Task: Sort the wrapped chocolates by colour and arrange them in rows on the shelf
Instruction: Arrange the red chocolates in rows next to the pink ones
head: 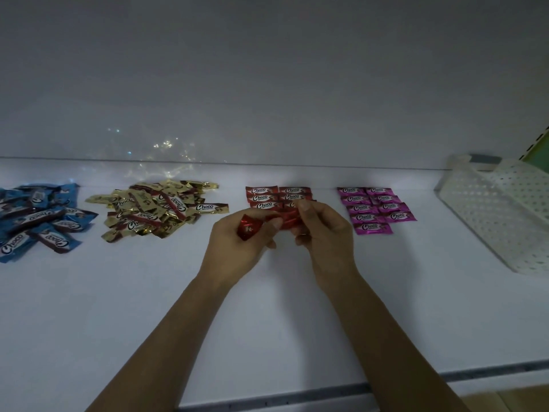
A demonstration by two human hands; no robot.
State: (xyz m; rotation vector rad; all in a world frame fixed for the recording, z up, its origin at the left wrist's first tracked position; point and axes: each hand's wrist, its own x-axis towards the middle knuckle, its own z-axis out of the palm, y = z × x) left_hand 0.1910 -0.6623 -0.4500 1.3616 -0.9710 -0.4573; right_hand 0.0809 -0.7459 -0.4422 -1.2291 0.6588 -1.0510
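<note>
Left hand (237, 242) grips red chocolates (252, 228) | right hand (322, 236) pinches them too | red rows (279, 197) just behind | pink rows (374, 208) right

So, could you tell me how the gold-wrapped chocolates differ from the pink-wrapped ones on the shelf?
The gold-wrapped chocolates lie in a loose, overlapping heap at mixed angles; the pink-wrapped chocolates lie flat in neat rows, labels all one way. The gold heap sits left of the red-wrapped chocolates, the pink rows to their right. Both carry the Choco label and rest on the white shelf.
</note>
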